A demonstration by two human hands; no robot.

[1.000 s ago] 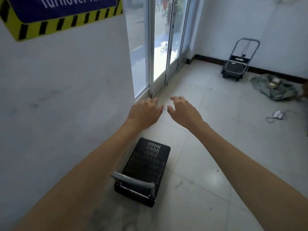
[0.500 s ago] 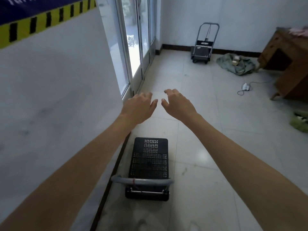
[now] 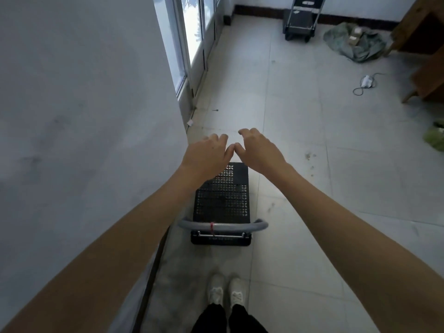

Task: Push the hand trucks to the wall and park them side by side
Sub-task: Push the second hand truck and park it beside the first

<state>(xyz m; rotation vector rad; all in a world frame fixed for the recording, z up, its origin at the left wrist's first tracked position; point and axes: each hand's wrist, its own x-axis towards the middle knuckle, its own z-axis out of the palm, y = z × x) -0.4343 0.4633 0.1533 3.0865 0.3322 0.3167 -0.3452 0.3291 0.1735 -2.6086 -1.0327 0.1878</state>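
Both hands are held out in front at chest height, palms down, holding nothing: the left hand and the right hand hang with fingers loosely curled and slack, their thumb tips all but touching each other. Directly beneath and slightly behind them, toward the person, sits the black perforated plastic platform hand truck on the pale tiled floor, its long axis running straight away from the person and parallel to the grey painted wall just beside its left edge. Its grey padded tubular handle lies crosswise at the near end, lower than the hands and closer to the white shoes; both hands would have to come down and back to reach it, the left being marginally nearer the wall side. Well apart, at the far wall by the dark skirting, stands a second hand truck with an upright metal frame, near a crumpled green cloth bundle
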